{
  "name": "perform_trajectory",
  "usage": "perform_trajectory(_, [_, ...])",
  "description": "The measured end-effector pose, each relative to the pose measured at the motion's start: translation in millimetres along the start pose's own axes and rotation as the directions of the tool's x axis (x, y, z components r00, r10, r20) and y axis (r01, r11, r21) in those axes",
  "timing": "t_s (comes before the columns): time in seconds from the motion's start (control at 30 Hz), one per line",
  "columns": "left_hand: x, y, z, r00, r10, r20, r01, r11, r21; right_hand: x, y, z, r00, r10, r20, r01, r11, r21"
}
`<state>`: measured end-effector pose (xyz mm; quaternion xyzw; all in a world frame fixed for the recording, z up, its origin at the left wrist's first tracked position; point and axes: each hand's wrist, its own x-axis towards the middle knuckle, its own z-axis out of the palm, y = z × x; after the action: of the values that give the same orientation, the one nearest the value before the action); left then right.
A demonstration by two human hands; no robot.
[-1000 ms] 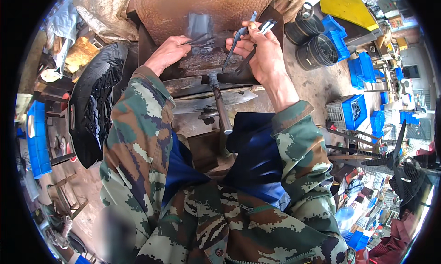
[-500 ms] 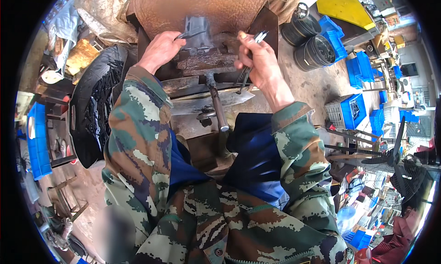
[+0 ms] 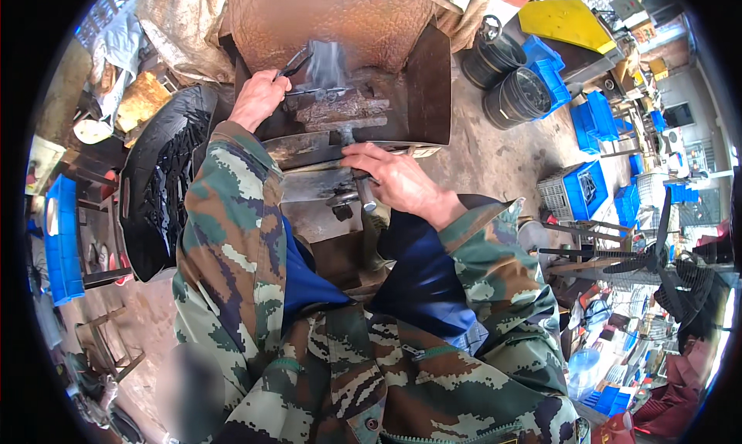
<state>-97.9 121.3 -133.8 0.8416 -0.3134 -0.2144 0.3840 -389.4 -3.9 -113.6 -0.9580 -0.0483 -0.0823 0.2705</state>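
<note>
My left hand (image 3: 260, 98) is closed around a dark, slim metal piece (image 3: 299, 57), whose upper end rises past my fingers. It is beside a grey upright strip (image 3: 328, 64), blurred, in an open brown metal box. Below the strip lies a rough, rusty block (image 3: 340, 110). My right hand (image 3: 402, 181) is lower, at the front of the box, with its fingers curled over a round metal bar (image 3: 366, 197) that points toward me. Part of the bar is under the fingers, and so is anything else there. A small dark clamp-like fitting (image 3: 342, 204) is beside the bar.
To the left, a black tub (image 3: 166, 189) holds many dark metal pieces. Brown leathery sheeting (image 3: 332, 15) hangs behind the box. Two black buckets (image 3: 518, 98) stand right of it, near blue crates (image 3: 585, 187). A black fan (image 3: 657, 262) is at the far right.
My right hand has come down and left, from above the box's right side to the bar; the metal pieces it held no longer show plainly. The left hand's piece now points more upward.
</note>
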Motion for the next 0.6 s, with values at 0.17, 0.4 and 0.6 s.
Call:
perform_trajectory(0.17, [2.2,4.2,4.4,0.998,-0.028,-0.064,0.023,0.997,-0.075,3.3,3.2,-0.9,0.997,0.045,0.067,-0.046,0.999,0.011])
perform_trajectory(0.4, [18.2,-2.8,7.8,0.756,0.396,-0.521,-0.33,0.918,0.219,41.4,-2.4,-10.8,0.912,0.385,-0.142,-0.248,0.794,0.555])
perform_trajectory(0.6, [-7.0,28.9,-7.8,0.883,0.144,-0.447,-0.217,0.969,-0.116,107.0,-2.4,-35.8,0.772,0.558,-0.305,-0.181,0.653,0.735])
